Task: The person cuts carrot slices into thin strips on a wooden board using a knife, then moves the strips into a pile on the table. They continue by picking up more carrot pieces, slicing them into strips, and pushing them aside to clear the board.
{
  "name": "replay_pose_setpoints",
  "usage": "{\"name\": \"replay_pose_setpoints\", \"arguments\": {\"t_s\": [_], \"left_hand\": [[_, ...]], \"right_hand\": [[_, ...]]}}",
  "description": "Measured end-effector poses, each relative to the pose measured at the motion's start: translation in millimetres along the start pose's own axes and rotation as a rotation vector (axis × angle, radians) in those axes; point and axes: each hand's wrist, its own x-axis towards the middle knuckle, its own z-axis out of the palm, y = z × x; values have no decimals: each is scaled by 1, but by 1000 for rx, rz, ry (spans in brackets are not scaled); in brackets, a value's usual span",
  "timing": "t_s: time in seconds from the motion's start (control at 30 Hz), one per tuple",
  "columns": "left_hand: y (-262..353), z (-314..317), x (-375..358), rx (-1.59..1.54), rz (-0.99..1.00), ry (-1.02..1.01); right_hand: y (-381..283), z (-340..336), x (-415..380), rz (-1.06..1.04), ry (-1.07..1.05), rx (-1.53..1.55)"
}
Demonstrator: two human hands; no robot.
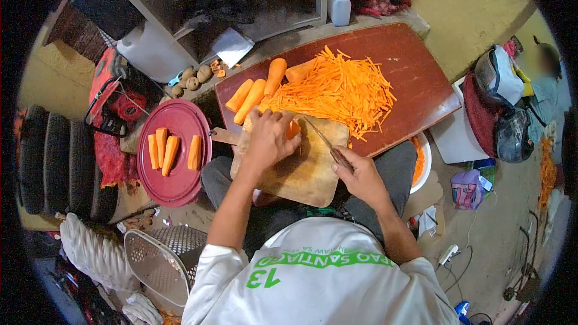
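My left hand (269, 138) rests over the wooden cutting board (307, 180), its fingers bent round a piece of carrot (293, 128) that shows at the fingertips. In my right hand (361, 177) is the handle of a knife (322, 136); the blade points up and left, beside the carrot piece. The board lies over my lap, its far edge against a red tabletop (415, 54). A large heap of carrot strips (343, 90) spreads on that tabletop. Several peeled carrots (275, 77) lie to the left of the heap, just beyond my left hand.
On the left, a red round lid (155, 183) holds several peeled carrots. A white bucket (425, 162) with orange shreds stands by my right knee. Potatoes (192, 82) sit near the shelf (289, 21). A plastic basket (150, 265) is at lower left, a purple bag (468, 189) at right.
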Motion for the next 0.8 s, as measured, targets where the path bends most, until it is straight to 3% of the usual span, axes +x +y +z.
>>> {"name": "replay_pose_setpoints", "arguments": {"t_s": [0.13,0.23,0.33,0.43,0.57,0.67,0.8], "left_hand": [[29,8,-41,71,-193,39],[38,13,-60,20,-345,-54],[35,9,-75,-76,-275,24],[26,5,-81,-207,-314,-91],[15,7,-78,-299,-158,-100],[14,14,-78,-356,-147,-92],[28,21,-83,-322,-158,-30]], "right_hand": [[-4,-3,1,1,-66,-8],[-15,-3,-6,32,-130,5],[-23,0,-9,21,-139,16],[-23,2,-11,32,-161,18],[-22,12,-8,36,-178,-15],[-39,8,5,75,-310,-32],[-26,14,9,-36,-289,-85]]}}
